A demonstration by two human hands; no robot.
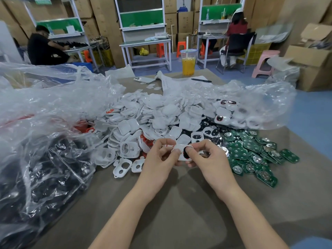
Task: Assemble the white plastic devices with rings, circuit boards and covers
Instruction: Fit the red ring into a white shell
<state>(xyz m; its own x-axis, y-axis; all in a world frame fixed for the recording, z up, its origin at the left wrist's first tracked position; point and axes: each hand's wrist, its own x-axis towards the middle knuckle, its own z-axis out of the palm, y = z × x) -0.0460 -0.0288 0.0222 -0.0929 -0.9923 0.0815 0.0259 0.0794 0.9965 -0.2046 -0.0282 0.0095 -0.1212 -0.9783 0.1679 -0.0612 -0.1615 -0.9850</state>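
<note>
Two hands, our left hand [159, 159] and right hand [211, 159], pinch a small white plastic device [179, 150] with a black oval part above the grey-brown table [179, 209], beside the green circuit boards [251, 151].

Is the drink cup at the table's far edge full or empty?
Partly full: the drink cup holds yellow-orange liquid in its lower part, clear above.

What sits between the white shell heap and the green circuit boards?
Head view: a patch of small black-and-silver parts lies between the white shell heap and the green circuit boards, touching both.
</note>
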